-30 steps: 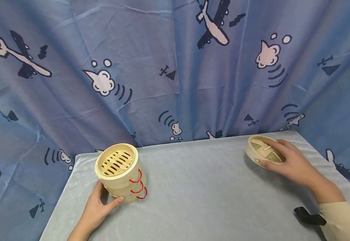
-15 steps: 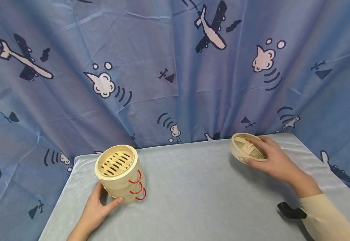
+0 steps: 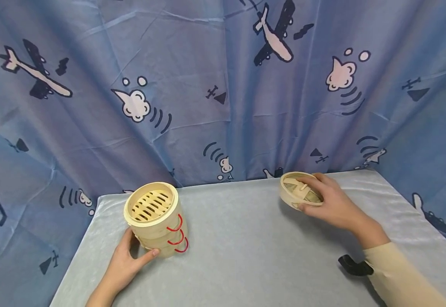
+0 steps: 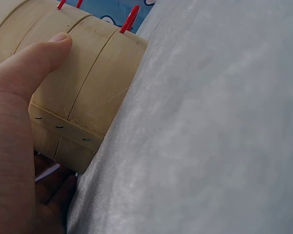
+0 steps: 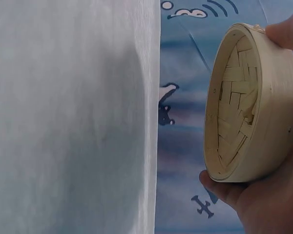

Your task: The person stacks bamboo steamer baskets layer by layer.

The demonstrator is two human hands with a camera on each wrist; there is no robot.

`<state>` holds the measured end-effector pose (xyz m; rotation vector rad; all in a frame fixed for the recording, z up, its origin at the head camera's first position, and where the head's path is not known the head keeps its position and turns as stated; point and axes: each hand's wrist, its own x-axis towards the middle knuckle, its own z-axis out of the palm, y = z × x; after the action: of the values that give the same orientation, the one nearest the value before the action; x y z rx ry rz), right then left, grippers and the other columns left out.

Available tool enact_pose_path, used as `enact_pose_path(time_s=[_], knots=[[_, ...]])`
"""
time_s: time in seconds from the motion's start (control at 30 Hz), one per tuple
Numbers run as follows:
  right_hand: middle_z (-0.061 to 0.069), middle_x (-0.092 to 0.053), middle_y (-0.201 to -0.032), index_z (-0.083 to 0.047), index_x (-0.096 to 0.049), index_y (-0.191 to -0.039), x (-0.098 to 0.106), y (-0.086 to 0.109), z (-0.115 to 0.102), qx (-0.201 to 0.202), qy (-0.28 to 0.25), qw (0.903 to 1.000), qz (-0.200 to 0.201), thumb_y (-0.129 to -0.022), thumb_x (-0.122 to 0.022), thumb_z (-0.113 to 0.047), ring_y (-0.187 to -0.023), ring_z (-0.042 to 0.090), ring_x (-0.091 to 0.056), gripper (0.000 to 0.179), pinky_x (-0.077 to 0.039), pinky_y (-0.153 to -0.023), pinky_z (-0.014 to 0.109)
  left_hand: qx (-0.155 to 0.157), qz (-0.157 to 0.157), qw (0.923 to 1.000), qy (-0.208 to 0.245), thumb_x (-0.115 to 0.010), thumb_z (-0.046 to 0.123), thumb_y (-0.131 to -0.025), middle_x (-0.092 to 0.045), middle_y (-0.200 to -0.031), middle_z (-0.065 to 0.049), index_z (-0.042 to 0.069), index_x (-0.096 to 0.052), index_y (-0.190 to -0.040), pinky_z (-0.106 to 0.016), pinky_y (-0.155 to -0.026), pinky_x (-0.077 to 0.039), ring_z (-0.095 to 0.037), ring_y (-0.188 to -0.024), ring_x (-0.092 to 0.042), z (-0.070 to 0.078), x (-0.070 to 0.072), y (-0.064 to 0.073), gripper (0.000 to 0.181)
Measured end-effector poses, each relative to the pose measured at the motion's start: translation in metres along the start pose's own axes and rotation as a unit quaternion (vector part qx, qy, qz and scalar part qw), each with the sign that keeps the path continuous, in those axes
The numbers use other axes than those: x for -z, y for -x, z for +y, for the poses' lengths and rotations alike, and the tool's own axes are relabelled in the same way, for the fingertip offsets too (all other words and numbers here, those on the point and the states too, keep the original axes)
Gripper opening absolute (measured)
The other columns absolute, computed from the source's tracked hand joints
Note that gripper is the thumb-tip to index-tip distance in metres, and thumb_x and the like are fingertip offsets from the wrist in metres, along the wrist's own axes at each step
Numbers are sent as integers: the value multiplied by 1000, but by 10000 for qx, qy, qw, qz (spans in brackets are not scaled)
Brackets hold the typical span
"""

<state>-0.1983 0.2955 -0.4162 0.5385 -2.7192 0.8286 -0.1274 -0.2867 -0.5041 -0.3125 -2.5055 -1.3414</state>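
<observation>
A stack of round bamboo steamer baskets (image 3: 155, 234) with red loops on its right side stands on the left of the table, a slotted rack showing in its open top. My left hand (image 3: 117, 268) grips its lower part, thumb (image 4: 53, 51) across the near side and fingers round the far side, partly hidden. Over on the right, my right hand (image 3: 336, 207) holds the woven bamboo steamer lid (image 3: 290, 197) by its rim, tilted and raised off the table. In the right wrist view, the woven inside of the lid (image 5: 237, 97) shows, with thumb and fingers at opposite edges.
A pale grey cloth covers the table (image 3: 238, 247). Behind it hangs a blue curtain (image 3: 192, 102) printed with airplanes and clouds, close to the table's back edge. A black strap piece (image 3: 355, 266) sits at the right sleeve.
My right hand has carried the lid leftward toward the steamer stack, still raised. The left hand keeps its grip, and the stack stays in place.
</observation>
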Motion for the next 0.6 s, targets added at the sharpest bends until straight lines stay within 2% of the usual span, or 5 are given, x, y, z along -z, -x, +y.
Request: enact_pose_path(time_s=[0.1, 0.23, 0.37, 0.6], knots=[[18, -57, -139, -19, -62, -151, -4, -4, -5, 149, 19, 9999, 84, -81, -91, -32, -118, 39, -52, 77, -42, -89, 50, -43, 1, 10000, 33, -97, 15, -81, -61, -151, -14, 8, -49, -156, -6, -112, -32, 6, -136, -48, -1, 0, -1, 89], [18, -56, -143, -18, -63, -150, -7, -9, -17, 226, 21, 9997, 92, -79, -89, -32, -122, 41, -51, 77, -42, -92, 52, -23, 0, 10000, 57, -97, 14, -81, -62, -150, -15, 8, -49, -156, -5, -111, -32, 7, -135, -48, -1, -1, -1, 89], [18, -53, -147, -21, -63, -150, -13, -20, -35, 319, 78, 9994, 70, -78, -87, -34, -126, 40, -49, 77, -42, -94, 55, 46, 24, 10000, 47, -97, 14, -81, -61, -151, -18, 7, -49, -156, -4, -111, -31, 8, -135, -46, 1, 0, 0, 89], [13, -54, -148, -27, -65, -149, -21, -41, -70, 474, 265, 9985, 89, -74, -86, -41, -124, 35, -49, 79, -45, -92, 51, 65, -9, 10000, -6, -97, 16, -82, -59, -153, -18, 7, -48, -157, -4, -111, -30, 7, -136, -45, 3, -1, 1, 90]])
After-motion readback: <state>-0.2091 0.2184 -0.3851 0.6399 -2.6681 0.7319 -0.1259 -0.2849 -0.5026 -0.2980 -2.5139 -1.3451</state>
